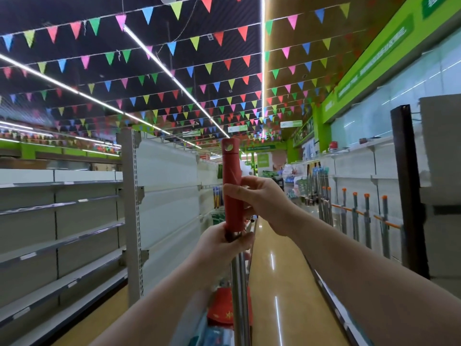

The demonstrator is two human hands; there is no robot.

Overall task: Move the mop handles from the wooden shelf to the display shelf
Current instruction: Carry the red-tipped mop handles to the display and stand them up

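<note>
I hold one mop handle point(233, 196) upright in front of me; it has a red grip on top and a silver metal pole point(240, 290) below. My right hand point(259, 201) wraps the red grip from the right side. Just under it, my left hand point(222, 245) closes around the spot where the red grip meets the pole. At the right, several more mop handles point(366, 221) with orange caps stand upright against a white display shelf point(354, 166). The bottom end of my handle is out of view.
White store shelving point(74, 221) runs along the left, with a grey upright post point(131, 208) close by. A glossy floor aisle point(274, 283) stretches ahead. A dark vertical post point(409, 196) stands near at the right. Red and blue goods point(219, 315) lie low beside the pole.
</note>
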